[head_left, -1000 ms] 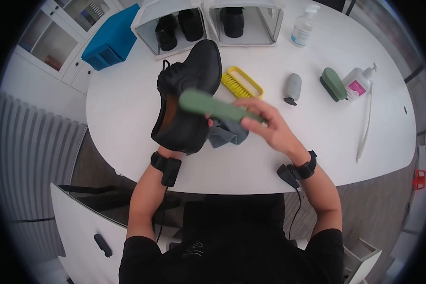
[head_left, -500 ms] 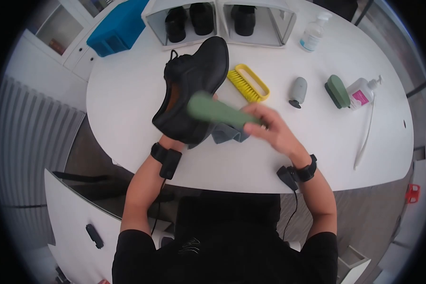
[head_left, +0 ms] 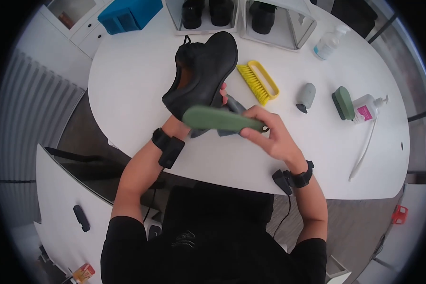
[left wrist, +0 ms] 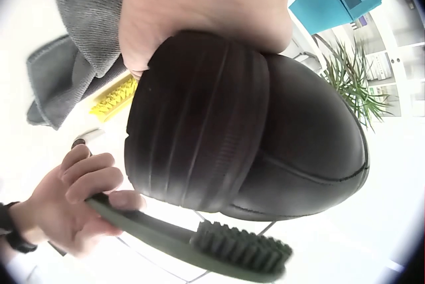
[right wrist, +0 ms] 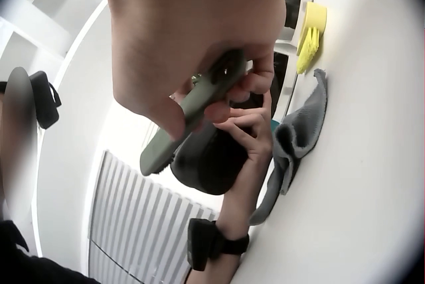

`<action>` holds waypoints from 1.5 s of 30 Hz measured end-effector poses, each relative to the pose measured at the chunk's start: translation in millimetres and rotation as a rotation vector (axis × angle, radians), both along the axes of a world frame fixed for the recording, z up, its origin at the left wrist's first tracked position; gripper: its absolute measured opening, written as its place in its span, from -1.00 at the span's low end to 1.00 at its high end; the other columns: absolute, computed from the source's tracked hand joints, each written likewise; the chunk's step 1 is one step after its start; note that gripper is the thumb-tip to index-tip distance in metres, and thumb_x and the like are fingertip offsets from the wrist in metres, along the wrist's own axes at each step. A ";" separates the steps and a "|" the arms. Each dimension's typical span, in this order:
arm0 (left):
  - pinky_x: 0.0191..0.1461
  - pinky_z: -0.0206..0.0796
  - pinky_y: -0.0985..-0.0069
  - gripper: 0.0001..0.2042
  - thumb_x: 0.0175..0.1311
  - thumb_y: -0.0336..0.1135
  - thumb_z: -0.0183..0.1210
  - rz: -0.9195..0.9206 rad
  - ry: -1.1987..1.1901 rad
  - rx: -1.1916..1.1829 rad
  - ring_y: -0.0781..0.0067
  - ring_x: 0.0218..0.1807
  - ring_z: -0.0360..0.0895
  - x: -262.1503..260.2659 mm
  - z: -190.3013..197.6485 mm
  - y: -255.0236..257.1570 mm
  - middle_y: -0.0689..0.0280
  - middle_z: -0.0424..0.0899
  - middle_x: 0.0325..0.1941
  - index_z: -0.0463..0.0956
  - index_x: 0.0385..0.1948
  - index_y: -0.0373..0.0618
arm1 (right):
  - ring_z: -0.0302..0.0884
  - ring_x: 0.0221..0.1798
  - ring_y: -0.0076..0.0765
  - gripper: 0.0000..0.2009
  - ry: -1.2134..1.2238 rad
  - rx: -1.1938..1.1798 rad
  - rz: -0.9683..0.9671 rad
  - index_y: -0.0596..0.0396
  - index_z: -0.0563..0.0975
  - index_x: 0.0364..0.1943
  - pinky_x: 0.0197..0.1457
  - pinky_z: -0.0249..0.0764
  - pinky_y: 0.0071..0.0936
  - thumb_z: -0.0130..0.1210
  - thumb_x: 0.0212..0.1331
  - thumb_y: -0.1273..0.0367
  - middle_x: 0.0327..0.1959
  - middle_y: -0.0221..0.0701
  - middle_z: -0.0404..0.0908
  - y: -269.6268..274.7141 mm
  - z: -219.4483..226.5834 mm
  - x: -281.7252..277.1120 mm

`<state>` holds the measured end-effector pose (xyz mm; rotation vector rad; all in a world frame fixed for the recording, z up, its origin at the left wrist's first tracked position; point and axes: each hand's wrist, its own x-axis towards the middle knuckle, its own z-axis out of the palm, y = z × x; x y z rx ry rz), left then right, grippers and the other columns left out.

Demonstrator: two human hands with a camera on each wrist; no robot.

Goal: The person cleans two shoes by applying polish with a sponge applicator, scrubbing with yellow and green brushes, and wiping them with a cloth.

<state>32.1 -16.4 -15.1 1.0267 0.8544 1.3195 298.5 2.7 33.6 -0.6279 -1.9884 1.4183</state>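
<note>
A black leather shoe (head_left: 208,71) is held up over the table, its toe toward the far side. My left hand (right wrist: 251,128) grips it from below and its right side, mostly hidden by the shoe in the head view. A green long-handled brush (head_left: 217,119) is in my right hand (head_left: 269,135), thumb and fingers round the handle end. The brush head overlaps the heel in the head view. From the left wrist, its dark bristles (left wrist: 242,247) face up beside the heel, with a gap between. A grey cloth (right wrist: 302,125) lies on the table behind the hands.
A yellow brush (head_left: 260,83), a grey capped bottle (head_left: 306,96), a second green brush (head_left: 344,102) and a pump bottle (head_left: 363,110) stand or lie to the right. Clear-fronted boxes (head_left: 281,39) with black shoes and a blue bin (head_left: 130,16) are at the back.
The green brush has come down from the shoe's side to beside the heel. The shoe has turned slightly in my left hand. The head view has shifted, moving the table things rightward.
</note>
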 end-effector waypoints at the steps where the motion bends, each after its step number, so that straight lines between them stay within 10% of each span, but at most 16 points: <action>1: 0.16 0.61 0.49 -0.62 0.61 -0.22 0.13 -0.066 -0.421 -0.136 0.43 0.01 0.65 4.9 12.8 -5.3 0.19 0.60 0.11 0.44 0.28 -0.27 | 0.56 -0.26 -0.42 -0.77 -0.052 0.103 0.006 0.10 0.62 -0.03 -0.19 0.47 -0.44 0.36 0.34 0.33 -0.34 -0.41 0.59 -0.8 -0.4 -3.9; 9: 0.15 0.60 0.46 -0.65 0.60 -0.26 0.15 -0.052 -0.402 -0.165 0.41 -0.02 0.67 10.1 10.0 -2.5 0.20 0.65 0.03 0.47 0.24 -0.28 | 0.56 -0.29 -0.24 -0.75 -0.174 0.324 -0.048 0.09 0.64 -0.06 -0.18 0.49 -0.38 0.41 0.26 0.32 -0.37 -0.30 0.56 -1.1 2.6 -7.0; 14: 0.08 0.60 0.47 -0.71 0.58 -0.27 0.18 -0.082 -0.374 -0.155 0.36 -0.07 0.67 3.7 -1.0 4.9 0.20 0.67 -0.05 0.50 0.18 -0.20 | 0.48 -0.26 -0.49 -0.77 -0.018 -0.028 -0.016 0.14 0.63 -0.05 -0.17 0.43 -0.42 0.32 0.40 0.28 -0.28 -0.41 0.61 -2.2 4.9 -7.0; 15: 0.12 0.63 0.39 -0.68 0.56 -0.27 0.20 0.021 0.140 0.128 0.32 -0.02 0.70 -0.7 -4.2 7.4 0.19 0.68 0.02 0.49 0.21 -0.20 | 0.48 -0.26 -0.49 -0.77 -0.018 -0.027 -0.017 0.14 0.63 -0.05 -0.17 0.43 -0.42 0.32 0.40 0.28 -0.28 -0.41 0.61 -0.3 4.8 -5.7; 18: 0.21 0.61 0.38 -0.67 0.57 -0.31 0.19 -0.201 -0.331 0.082 0.33 0.04 0.72 -6.2 -13.0 9.1 0.17 0.69 0.10 0.48 0.24 -0.21 | 0.45 -0.23 -0.58 -0.77 -0.106 -0.137 -0.209 0.15 0.63 -0.03 -0.12 0.42 -0.50 0.27 0.46 0.28 -0.23 -0.47 0.63 5.7 3.4 2.7; 19: 0.22 0.61 0.37 -0.67 0.57 -0.31 0.19 0.037 0.210 0.299 0.32 0.05 0.72 -4.7 -14.6 12.1 0.14 0.69 0.10 0.47 0.25 -0.22 | 0.46 -0.22 -0.58 -0.77 -0.029 -0.095 -0.137 0.16 0.63 -0.01 -0.09 0.41 -0.52 0.26 0.46 0.29 -0.23 -0.48 0.63 5.6 2.6 5.4; 28: 0.16 0.69 0.11 -0.55 0.67 -0.15 0.03 -0.322 -0.473 -0.055 0.10 -0.02 0.72 6.4 25.9 -8.7 -0.03 0.64 0.10 0.36 0.36 -0.31 | 0.35 -0.23 -0.68 -0.82 0.108 -0.276 -0.279 0.15 0.63 -0.04 -0.12 0.32 -0.61 0.23 0.48 0.32 -0.28 -0.58 0.52 25.8 8.5 17.4; 32: 0.12 0.70 0.10 -0.54 0.67 -0.11 0.02 -0.215 -0.022 0.102 0.11 -0.03 0.71 14.9 22.6 -2.5 -0.03 0.64 0.10 0.37 0.36 -0.31 | 0.26 -0.30 -0.72 -0.80 -0.010 -0.063 -0.355 0.08 0.59 -0.03 -0.25 0.19 -0.64 0.19 0.52 0.25 -0.35 -0.64 0.42 16.8 2.3 14.4; 34: 0.10 0.70 0.09 -0.50 0.69 -0.03 -0.05 -0.394 -0.593 -0.164 0.10 -0.04 0.71 7.5 2.3 14.3 0.00 0.65 0.06 0.38 0.37 -0.28 | 0.25 -0.36 -0.74 -0.79 0.032 -0.196 -0.502 0.07 0.61 -0.03 -0.30 0.16 -0.62 0.21 0.51 0.23 -0.45 -0.68 0.39 26.8 10.8 24.8; 39: 0.27 0.60 0.00 -0.23 0.60 0.40 -0.27 -0.098 -0.375 -0.086 -0.08 0.22 0.68 13.4 33.2 29.1 -0.12 0.64 0.27 0.40 0.39 -0.17 | 0.24 -0.36 -0.68 -0.77 0.060 -0.012 -0.298 0.08 0.62 0.00 -0.31 0.17 -0.60 0.25 0.47 0.24 -0.47 -0.65 0.44 -18.6 27.1 23.5; 45: 0.20 0.63 0.15 -0.29 0.64 0.32 -0.27 -0.135 -0.666 -0.245 0.03 0.11 0.70 11.8 57.8 44.5 -0.05 0.68 0.18 0.47 0.33 -0.19 | 0.44 -0.53 -0.49 -0.72 -0.189 0.389 -0.228 0.14 0.63 0.05 -0.38 0.36 -0.51 0.32 0.39 0.29 -0.52 -0.39 0.58 -30.9 40.0 23.0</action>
